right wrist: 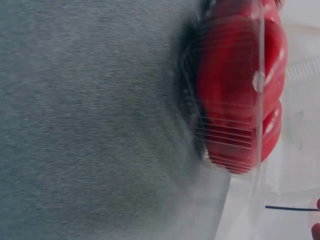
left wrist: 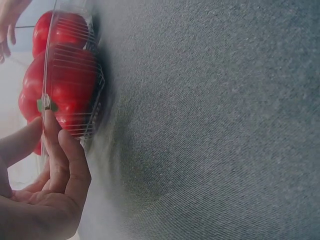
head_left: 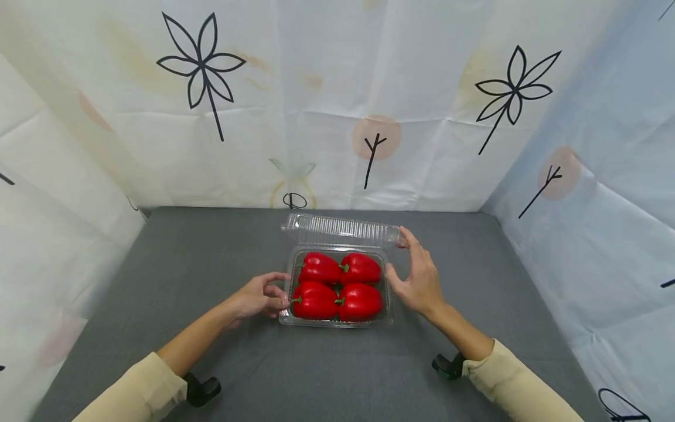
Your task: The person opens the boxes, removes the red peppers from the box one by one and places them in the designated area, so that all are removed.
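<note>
Several red bell peppers [head_left: 360, 302] with green stems lie in two rows in a clear plastic clamshell container [head_left: 388, 316]. Its ribbed lid [head_left: 343, 231] stands raised at the far side, hinged along the back edge. At the left rim, my left hand [head_left: 258, 296] pinches the container between thumb and fingers; the left wrist view shows this hand [left wrist: 55, 175] close beside a pepper [left wrist: 65, 85]. My right hand [head_left: 419, 278] reaches along the right side, its fingers stretched up to the lid's right end and the thumb near the container's right rim.
A dark grey cloth-covered table [head_left: 221, 246] lies under the container. White fabric with printed leaves and trees [head_left: 316, 88] hangs behind it and on both sides. A black strap [head_left: 448, 366] sits at the right wrist, another black strap [head_left: 202, 391] at the left.
</note>
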`<action>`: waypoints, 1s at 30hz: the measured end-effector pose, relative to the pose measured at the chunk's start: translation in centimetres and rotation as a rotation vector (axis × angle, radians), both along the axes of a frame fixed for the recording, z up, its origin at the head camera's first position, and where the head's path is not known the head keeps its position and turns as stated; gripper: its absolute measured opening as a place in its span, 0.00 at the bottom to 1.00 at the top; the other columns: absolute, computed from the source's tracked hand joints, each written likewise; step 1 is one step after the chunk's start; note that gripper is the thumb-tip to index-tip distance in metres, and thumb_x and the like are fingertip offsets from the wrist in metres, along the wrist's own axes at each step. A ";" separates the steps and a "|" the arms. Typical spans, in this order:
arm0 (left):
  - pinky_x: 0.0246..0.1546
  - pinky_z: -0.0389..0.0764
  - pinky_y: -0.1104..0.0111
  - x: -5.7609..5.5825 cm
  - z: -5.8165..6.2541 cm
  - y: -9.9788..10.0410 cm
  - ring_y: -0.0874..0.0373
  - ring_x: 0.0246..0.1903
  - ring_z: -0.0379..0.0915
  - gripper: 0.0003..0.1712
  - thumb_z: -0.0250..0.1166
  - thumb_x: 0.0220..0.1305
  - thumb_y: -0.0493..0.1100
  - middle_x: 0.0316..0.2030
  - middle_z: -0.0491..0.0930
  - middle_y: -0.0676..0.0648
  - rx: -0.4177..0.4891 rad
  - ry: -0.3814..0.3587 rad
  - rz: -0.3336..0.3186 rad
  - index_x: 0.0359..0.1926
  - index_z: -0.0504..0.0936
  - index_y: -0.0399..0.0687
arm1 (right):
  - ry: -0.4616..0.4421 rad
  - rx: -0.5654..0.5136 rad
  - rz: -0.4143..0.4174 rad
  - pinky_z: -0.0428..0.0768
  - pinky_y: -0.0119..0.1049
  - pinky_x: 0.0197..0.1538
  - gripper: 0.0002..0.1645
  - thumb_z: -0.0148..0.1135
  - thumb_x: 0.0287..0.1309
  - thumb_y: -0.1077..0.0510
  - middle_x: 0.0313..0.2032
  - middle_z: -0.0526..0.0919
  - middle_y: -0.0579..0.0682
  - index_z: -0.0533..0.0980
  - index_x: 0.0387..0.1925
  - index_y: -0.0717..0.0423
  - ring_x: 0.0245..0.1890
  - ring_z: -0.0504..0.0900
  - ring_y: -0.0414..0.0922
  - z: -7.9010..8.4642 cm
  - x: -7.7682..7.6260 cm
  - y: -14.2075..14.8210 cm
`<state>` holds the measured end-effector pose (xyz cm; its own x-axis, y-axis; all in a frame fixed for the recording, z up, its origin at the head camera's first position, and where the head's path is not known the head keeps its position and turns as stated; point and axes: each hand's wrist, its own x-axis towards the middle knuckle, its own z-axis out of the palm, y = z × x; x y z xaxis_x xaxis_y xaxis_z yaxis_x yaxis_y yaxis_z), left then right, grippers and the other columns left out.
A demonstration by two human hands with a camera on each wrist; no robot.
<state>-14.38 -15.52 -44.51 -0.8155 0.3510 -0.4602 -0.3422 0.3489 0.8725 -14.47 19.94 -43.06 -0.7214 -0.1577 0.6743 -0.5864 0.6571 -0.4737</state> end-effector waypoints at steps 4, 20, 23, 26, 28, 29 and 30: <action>0.36 0.84 0.62 0.4 0.0 0.1 0.54 0.33 0.79 0.36 0.69 0.62 0.33 0.34 0.82 0.45 0.020 -0.009 -0.014 0.69 0.65 0.38 | -0.038 -0.079 0.022 0.73 0.58 0.54 0.47 0.60 0.53 0.62 0.55 0.80 0.61 0.55 0.74 0.57 0.54 0.77 0.55 0.2 -0.6 -0.1; 0.40 0.85 0.58 1.8 -0.5 0.0 0.51 0.33 0.80 0.42 0.71 0.59 0.33 0.37 0.81 0.43 0.117 -0.044 -0.040 0.71 0.61 0.40 | -0.268 -0.109 0.050 0.73 0.58 0.58 0.45 0.59 0.59 0.67 0.64 0.72 0.64 0.52 0.76 0.62 0.55 0.80 0.59 0.0 -4.3 0.0; 0.42 0.85 0.57 2.0 -0.6 -0.1 0.51 0.33 0.80 0.44 0.71 0.58 0.33 0.37 0.80 0.43 0.144 -0.041 -0.051 0.72 0.58 0.40 | -0.342 -0.092 0.043 0.73 0.60 0.58 0.45 0.58 0.60 0.66 0.66 0.70 0.64 0.52 0.76 0.62 0.56 0.79 0.61 -0.2 -4.7 0.0; 0.42 0.85 0.57 2.3 -0.5 0.0 0.51 0.33 0.80 0.45 0.71 0.58 0.32 0.37 0.80 0.43 0.146 -0.041 -0.057 0.72 0.58 0.41 | -0.402 -0.079 0.033 0.73 0.60 0.58 0.44 0.58 0.61 0.64 0.66 0.70 0.64 0.53 0.76 0.62 0.56 0.79 0.61 -0.4 -5.0 0.0; 0.42 0.85 0.57 2.4 -0.5 0.0 0.51 0.33 0.80 0.45 0.71 0.58 0.32 0.37 0.79 0.43 0.145 -0.047 -0.055 0.72 0.57 0.41 | -0.439 -0.074 0.028 0.74 0.60 0.58 0.44 0.58 0.61 0.64 0.65 0.70 0.64 0.54 0.76 0.61 0.56 0.79 0.61 -0.6 -5.2 0.0; 0.42 0.85 0.57 2.4 -0.5 0.0 0.51 0.33 0.80 0.45 0.71 0.58 0.32 0.37 0.79 0.43 0.146 -0.051 -0.054 0.72 0.57 0.41 | -0.459 -0.078 0.026 0.74 0.59 0.58 0.44 0.58 0.61 0.63 0.65 0.70 0.65 0.54 0.76 0.61 0.56 0.79 0.60 -0.7 -5.3 0.0; 0.42 0.85 0.57 2.5 -0.4 0.0 0.51 0.33 0.80 0.45 0.71 0.58 0.32 0.36 0.79 0.43 0.146 -0.054 -0.053 0.73 0.57 0.42 | -0.473 -0.079 0.025 0.74 0.59 0.58 0.43 0.58 0.61 0.63 0.65 0.71 0.65 0.55 0.75 0.61 0.56 0.79 0.60 -0.8 -5.4 -0.1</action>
<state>-11.92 -15.56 -44.96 -0.7693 0.4596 -0.4439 -0.3746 0.2383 0.8960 -19.85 19.88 -43.84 -0.9487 -0.1405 0.2831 -0.3093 0.5970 -0.7402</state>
